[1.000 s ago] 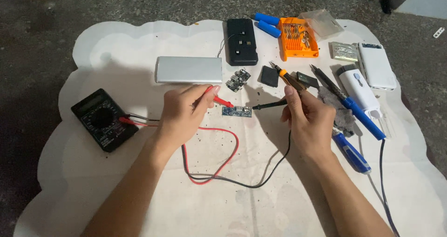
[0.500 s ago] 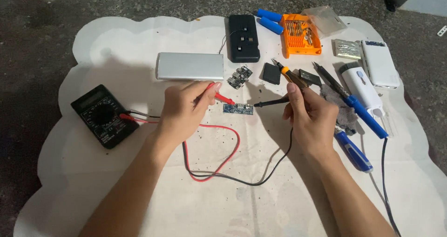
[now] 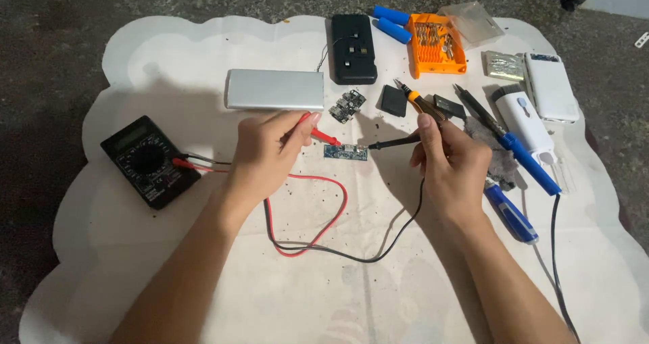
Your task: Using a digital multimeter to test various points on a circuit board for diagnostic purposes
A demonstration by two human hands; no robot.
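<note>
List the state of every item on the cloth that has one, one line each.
Left hand: gripping the red probe, tip on the small blue circuit board.
Right hand: gripping the black probe, tip at the board's right end.
Black multimeter: both leads plugged in.
Orange screwdriver-bit case: open.
Silver metal casing: lying flat, untouched.

soldering iron cord (image 3: 556, 249) cut off below
</note>
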